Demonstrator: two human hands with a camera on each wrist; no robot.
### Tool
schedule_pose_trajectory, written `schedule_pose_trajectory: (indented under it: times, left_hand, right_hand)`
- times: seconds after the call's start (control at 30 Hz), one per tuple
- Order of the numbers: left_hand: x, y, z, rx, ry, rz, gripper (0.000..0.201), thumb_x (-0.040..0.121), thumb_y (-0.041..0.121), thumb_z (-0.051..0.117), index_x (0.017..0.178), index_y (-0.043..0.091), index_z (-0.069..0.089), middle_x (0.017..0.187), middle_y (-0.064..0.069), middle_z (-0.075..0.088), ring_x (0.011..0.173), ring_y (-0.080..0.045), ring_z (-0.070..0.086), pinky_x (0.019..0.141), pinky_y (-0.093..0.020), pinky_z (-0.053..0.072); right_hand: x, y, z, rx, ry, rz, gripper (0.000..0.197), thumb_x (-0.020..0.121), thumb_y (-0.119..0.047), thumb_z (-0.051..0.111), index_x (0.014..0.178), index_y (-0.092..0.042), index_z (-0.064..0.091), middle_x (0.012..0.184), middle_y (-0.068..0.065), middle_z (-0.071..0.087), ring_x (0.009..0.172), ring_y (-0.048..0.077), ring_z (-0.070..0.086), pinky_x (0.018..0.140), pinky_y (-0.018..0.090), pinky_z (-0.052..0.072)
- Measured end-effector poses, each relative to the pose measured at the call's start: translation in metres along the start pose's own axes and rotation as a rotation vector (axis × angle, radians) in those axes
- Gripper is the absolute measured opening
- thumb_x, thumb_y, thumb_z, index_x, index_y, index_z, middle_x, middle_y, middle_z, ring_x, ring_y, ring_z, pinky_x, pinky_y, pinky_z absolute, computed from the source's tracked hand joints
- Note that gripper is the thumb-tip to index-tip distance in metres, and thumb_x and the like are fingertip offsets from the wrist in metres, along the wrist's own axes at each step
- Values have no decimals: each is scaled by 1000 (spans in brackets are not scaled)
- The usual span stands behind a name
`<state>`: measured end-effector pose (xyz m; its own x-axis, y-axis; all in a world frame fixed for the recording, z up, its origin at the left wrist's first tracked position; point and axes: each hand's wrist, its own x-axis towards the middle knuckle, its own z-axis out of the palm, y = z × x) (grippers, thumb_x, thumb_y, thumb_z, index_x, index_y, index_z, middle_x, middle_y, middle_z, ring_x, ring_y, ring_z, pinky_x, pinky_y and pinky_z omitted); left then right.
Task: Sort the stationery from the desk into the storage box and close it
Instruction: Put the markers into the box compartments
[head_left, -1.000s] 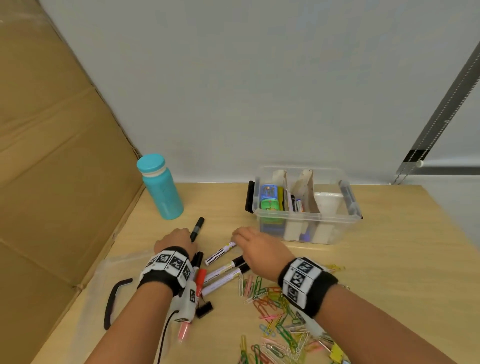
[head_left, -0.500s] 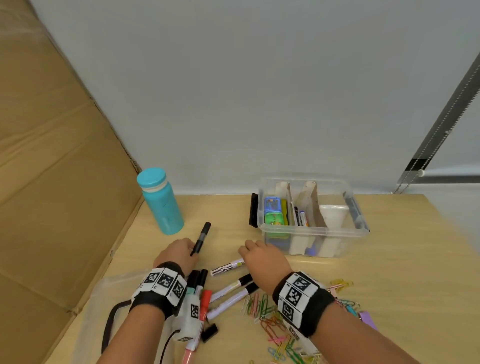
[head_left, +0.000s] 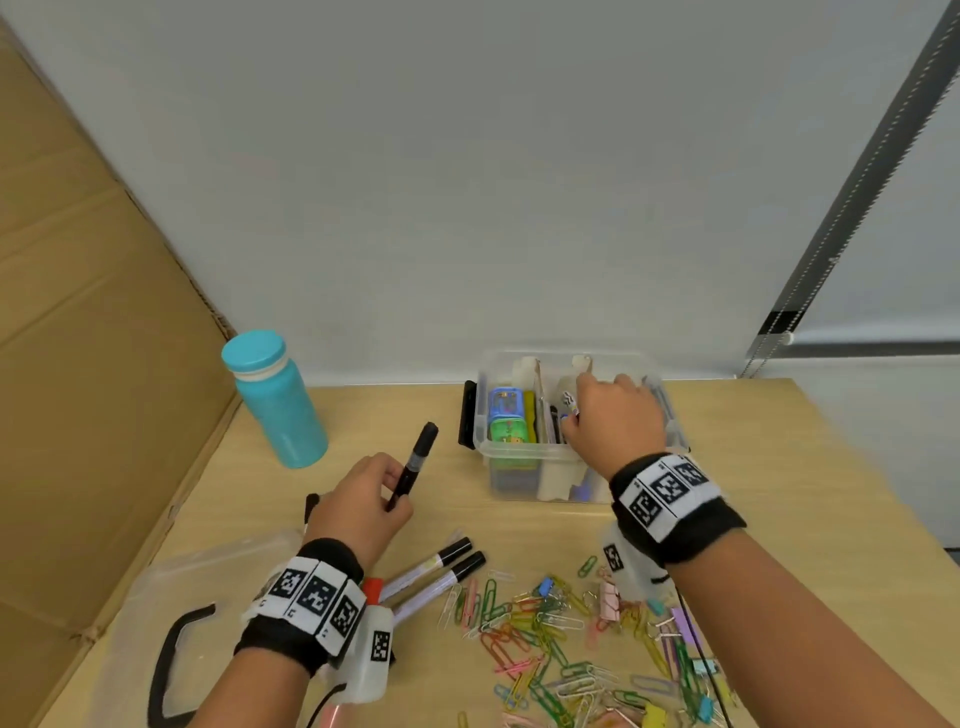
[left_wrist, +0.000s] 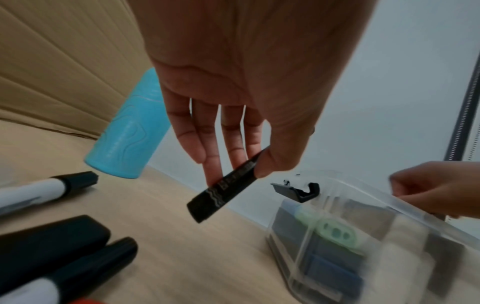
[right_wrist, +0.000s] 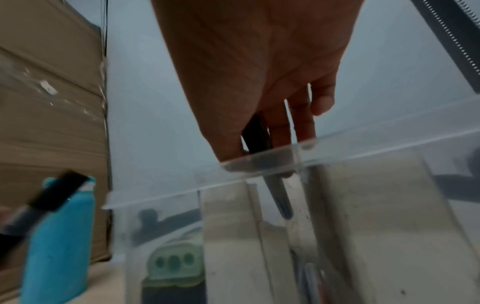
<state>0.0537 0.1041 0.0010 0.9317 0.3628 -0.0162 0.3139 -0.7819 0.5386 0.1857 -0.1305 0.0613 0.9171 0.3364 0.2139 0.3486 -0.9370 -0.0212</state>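
Storage box (head_left: 519, 462), markers inside

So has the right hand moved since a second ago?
Yes. The right hand left the desk by the loose markers and went away from the person, now over the storage box, lowering a marker inside.

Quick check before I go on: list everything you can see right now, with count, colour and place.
Storage box: one, clear, open, black latch, back of desk.
Marker in box: one, white with black cap, being lowered in.
Black marker: one, held above desk.
Markers on desk: two white with black caps plus a red-capped one, partly hidden by left wrist.
Paper clips: many, mixed colours, front of desk.
Lid: one, clear, black handle, front left.
Bottle: one, teal, back left.
Left hand: grips black marker.
Right hand: over box, fingers pinch the marker.
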Motion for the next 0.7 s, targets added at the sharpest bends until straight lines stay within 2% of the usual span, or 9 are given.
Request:
schedule_pose_trajectory:
  times: [0.1,0.2,0.27,0.33,0.4,0.5,0.57,0.7]
  left_hand:
    - [-4,8,1,-8,-7,33,18,83,25,62,95,32,50,98,14,57,74,-6,62,68,-28,50]
    - [-9,13,-1,-68,-8,73,19,83,25,63,95,33,52,98,15,58,79,-2,61,71,-27,51]
    - [-11,17,-5,-60,14,118,19,82,25,63,95,34,52,98,16,57,82,-1,60,72,-28,51]
    - [-13,23,-11,-26,44,180,20,83,25,63,96,35,52,97,18,55,85,-3,59,73,-30,52]
    - [-12,34,-19,47,87,277,21,83,26,62,99,35,52,97,18,52,87,-4,57,72,-31,53]
    - [-2,64,-29,192,128,464,23,86,26,60,108,31,55,102,16,52,92,-5,54,74,-22,48]
    - [12,92,-31,318,135,574,25,90,25,56,115,27,55,109,12,53,97,-8,52,74,-17,41]
    - [54,145,-23,660,76,773,30,89,15,58,118,20,51,117,0,54,102,-19,49,71,-26,41]
  right_hand:
    - [20,-2,10,-47,-65,-21,30,92,-32,46,112,-11,55,105,9,66,106,27,54,88,37,42]
    - [30,-4,22,-110,-88,-6,30,92,-31,47,113,-13,58,106,7,66,109,26,52,89,38,42]
    - [29,-4,24,-114,-81,-17,34,94,-39,43,111,-15,60,107,5,66,110,25,50,88,38,41]
    - [20,3,24,-29,2,-43,37,96,-40,37,111,-16,60,110,3,64,109,24,50,89,37,41]
    - [4,17,26,118,118,1,33,95,-34,37,114,-17,58,117,2,60,110,22,49,93,36,42]
    - [-26,43,41,260,229,188,40,93,-30,41,131,-17,47,140,6,44,127,25,40,104,42,39]
    - [-41,56,53,310,200,275,52,95,-32,40,143,-13,32,151,9,29,138,27,29,110,44,32]
    - [-50,60,69,413,142,297,61,99,-38,28,149,-5,19,156,13,21,144,25,21,117,39,24]
